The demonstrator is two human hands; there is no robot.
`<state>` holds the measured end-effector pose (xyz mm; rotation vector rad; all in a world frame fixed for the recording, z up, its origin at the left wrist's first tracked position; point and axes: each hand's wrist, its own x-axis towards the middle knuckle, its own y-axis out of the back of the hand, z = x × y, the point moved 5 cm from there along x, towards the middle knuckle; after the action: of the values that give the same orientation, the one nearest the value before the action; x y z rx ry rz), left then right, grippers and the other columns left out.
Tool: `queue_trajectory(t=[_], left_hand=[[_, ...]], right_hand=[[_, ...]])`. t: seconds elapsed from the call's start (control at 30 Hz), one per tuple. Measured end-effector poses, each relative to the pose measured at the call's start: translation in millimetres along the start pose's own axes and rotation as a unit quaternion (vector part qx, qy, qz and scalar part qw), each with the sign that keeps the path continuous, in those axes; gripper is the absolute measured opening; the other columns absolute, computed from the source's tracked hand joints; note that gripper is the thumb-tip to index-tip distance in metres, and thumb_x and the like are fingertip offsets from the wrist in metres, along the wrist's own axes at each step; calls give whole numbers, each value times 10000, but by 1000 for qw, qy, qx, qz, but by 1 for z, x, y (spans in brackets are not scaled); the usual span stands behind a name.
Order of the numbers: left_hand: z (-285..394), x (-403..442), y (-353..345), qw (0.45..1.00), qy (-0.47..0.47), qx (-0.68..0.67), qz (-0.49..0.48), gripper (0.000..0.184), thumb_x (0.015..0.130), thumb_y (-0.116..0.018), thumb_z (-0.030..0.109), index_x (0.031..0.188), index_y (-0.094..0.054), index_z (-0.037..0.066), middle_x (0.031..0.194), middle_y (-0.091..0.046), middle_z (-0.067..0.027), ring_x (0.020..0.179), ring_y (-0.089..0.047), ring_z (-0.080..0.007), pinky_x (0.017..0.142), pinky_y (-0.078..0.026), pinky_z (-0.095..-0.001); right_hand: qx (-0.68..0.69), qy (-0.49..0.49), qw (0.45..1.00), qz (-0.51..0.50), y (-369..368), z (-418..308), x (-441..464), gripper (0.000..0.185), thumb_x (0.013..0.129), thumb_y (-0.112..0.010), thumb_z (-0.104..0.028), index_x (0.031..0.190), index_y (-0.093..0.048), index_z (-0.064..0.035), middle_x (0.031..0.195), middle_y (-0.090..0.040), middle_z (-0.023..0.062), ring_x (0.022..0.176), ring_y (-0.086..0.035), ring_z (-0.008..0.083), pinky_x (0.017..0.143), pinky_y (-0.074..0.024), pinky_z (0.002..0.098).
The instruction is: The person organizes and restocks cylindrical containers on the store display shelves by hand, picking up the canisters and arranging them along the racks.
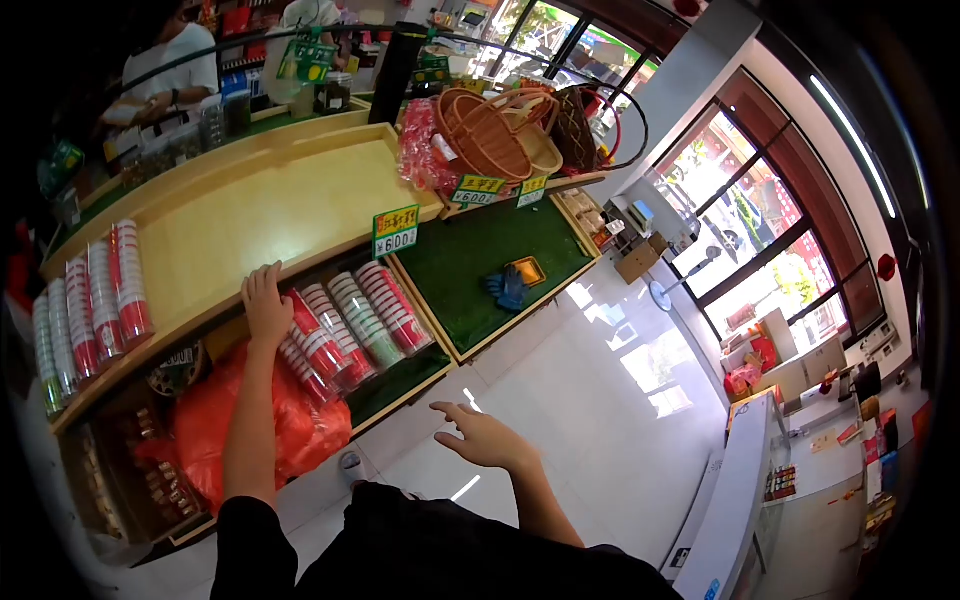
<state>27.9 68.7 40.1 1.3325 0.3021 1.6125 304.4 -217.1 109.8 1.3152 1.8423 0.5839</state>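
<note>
My left hand [267, 305] rests on the front rim of a pale wooden display tray [290, 215], fingers stretched over the edge and holding nothing. Just right of that wrist, on the lower shelf, lie several clear-wrapped stacks of red-and-white and green-and-white cups [365, 310]. More wrapped cup stacks [102, 290] lie at the tray's left end. Under my left forearm is a red plastic bag [215, 415], partly hidden by the arm. Over the floor, my right hand [485, 437] hangs in the air with its fingers apart, touching nothing.
A green-lined tray [465, 275] holds blue gloves [508, 288] and a small orange container [527, 270]. Wicker baskets [485, 135] and price signs [396, 232] stand above. A person [175, 65] is behind the display. A counter [735, 500] stands right, across the shiny floor [560, 400].
</note>
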Motion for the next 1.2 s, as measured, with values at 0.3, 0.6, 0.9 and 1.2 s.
queue_trajectory(t=[0.3, 0.6, 0.9, 1.2], left_hand=[[-68, 12, 38, 965, 135, 115, -193, 428, 785, -551, 188, 1207, -557, 110, 1140, -581, -184, 1107, -537, -367, 954, -384, -525], [-194, -47, 140, 905, 312, 134, -255, 715, 758, -602, 285, 1346, -392, -63, 1284, -495, -299, 1212, -474, -408, 1028, -372, -420], [-188, -62, 214, 864, 387, 227, -229, 818, 760, -610, 349, 1410, -298, -38, 1352, -425, -311, 1261, -420, -439, 1048, -347, -467], [-271, 1, 179, 869, 264, 61, -415, 514, 802, -588, 268, 1179, -566, -81, 1109, -624, -278, 1046, -627, -352, 837, -512, -420]], right_hand=[[182, -68, 975, 108, -46, 96, -107, 486, 902, -590, -284, 1326, -453, -90, 1129, -598, 220, 1013, -604, 326, 876, -476, 401], [161, -252, 951, 82, -194, 222, -208, 496, 868, -619, -308, 1273, -498, -50, 1033, -635, 230, 978, -619, 357, 855, -483, 418], [127, -213, 964, 94, -175, 181, -164, 484, 886, -592, -279, 1299, -472, -58, 1004, -655, 192, 943, -630, 337, 844, -478, 415], [114, -95, 981, 122, -154, 60, -39, 307, 873, -594, -171, 1166, -576, -80, 872, -661, 166, 775, -648, 288, 710, -507, 381]])
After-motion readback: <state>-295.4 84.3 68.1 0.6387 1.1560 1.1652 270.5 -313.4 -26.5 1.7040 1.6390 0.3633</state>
